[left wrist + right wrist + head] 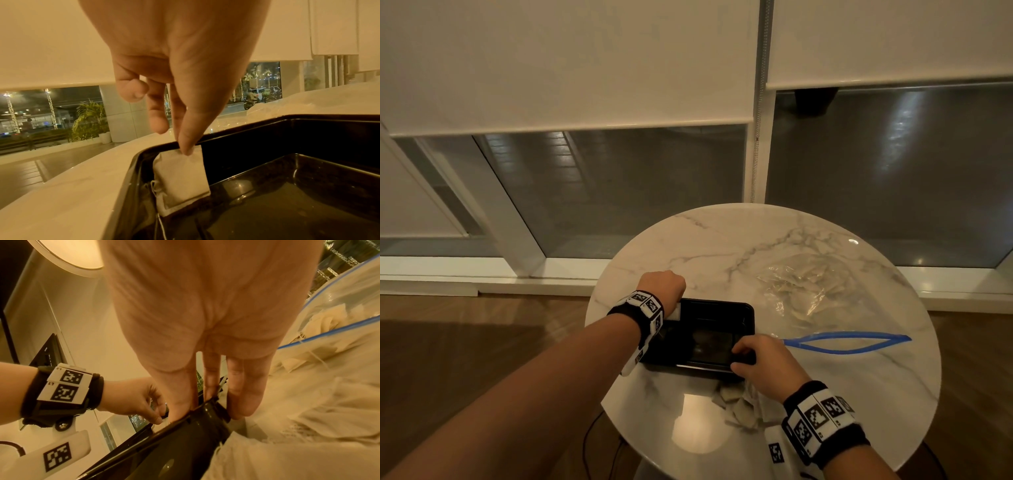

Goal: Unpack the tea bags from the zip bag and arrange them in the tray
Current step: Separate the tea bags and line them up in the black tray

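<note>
Two hands meet a black rectangular plastic tray (709,310): left hand (661,284) pinches a white paper tea bag (182,177) at its ten-o'clock corner; right hand (760,359) grips its four-o'clock corner.

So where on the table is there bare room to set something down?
Bare marble lies on the table's far left, behind the tray, and along the near edge left of the loose tea bags. The right side is crowded by the zip bag.

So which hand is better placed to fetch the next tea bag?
Right, probably. The right hand grips the tray at its near right corner, beside loose tea bags and the open zip bag. The left hand pinches a tea bag at the far left corner.
</note>
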